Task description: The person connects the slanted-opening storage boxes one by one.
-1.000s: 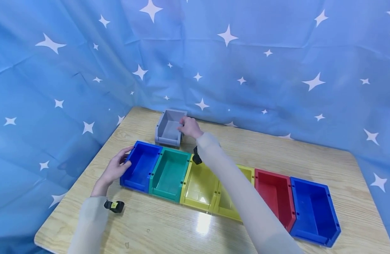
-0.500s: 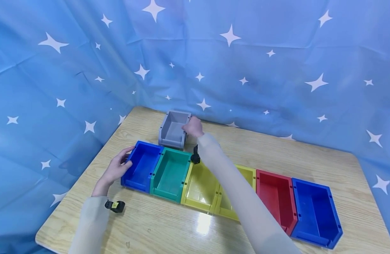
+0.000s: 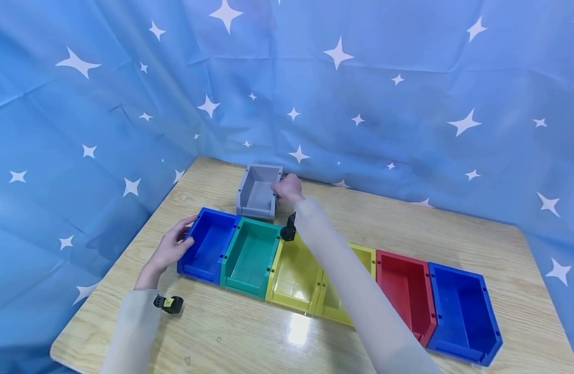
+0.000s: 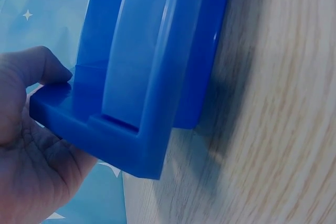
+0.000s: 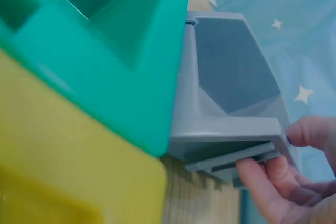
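Observation:
My left hand holds the left wall of the leftmost blue bin. In the left wrist view the thumb lies over the wall of this blue bin, with the fingers on its outer side. Behind the row stands a grey bin. My right hand grips its right wall. The right wrist view shows thumb and fingers pinching that wall of the grey bin, whose front end sits close behind the green bin.
Rightward from the left blue bin run the green bin, two yellow bins, a red bin and another blue bin, side by side on the wooden table. My right sleeve crosses over the yellow ones. A starry blue cloth hangs behind.
The grey bin has shifted a little to the right and nearer to the row, along with my right hand. My left hand has stayed on the blue bin.

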{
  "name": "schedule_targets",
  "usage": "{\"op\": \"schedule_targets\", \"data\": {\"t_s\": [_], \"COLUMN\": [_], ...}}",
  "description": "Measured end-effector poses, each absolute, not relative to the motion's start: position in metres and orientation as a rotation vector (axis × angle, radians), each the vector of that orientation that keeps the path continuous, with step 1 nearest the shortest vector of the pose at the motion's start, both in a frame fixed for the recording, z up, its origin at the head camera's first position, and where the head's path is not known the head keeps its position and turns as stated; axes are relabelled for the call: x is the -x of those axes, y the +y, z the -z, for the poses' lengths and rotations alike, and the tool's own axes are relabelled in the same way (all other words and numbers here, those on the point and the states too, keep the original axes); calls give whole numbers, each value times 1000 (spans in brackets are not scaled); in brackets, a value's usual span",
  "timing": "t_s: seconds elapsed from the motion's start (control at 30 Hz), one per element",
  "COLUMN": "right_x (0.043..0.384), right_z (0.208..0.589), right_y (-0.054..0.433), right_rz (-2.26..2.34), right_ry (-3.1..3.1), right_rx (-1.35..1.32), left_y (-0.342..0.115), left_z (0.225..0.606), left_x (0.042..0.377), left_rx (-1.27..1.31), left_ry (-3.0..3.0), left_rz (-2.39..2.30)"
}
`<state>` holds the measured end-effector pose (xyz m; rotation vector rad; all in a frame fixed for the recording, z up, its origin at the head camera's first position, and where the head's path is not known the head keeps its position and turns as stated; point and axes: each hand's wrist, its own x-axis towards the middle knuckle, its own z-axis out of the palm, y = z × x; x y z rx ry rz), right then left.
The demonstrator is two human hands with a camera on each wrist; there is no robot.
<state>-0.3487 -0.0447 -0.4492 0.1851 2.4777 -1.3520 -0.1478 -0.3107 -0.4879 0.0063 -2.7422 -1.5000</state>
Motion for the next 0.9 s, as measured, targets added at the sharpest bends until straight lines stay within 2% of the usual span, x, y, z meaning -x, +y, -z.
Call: {"op": "schedule_targets", "data": {"t_s": [0.47,0.9], "right_x": [344,329], "right_z": [421,385], "right_y": [-13,45], "right_rz": [1723,1733], "right_ry": [2362,2373], "right_rx": [-87,-83], "left_y": [-310,-309], "left_z": [488,486], "left_x": [146,143], "left_rx": [27,29], "left_ry": [-2721,-2735], "left_rz": [1513,1469]}}
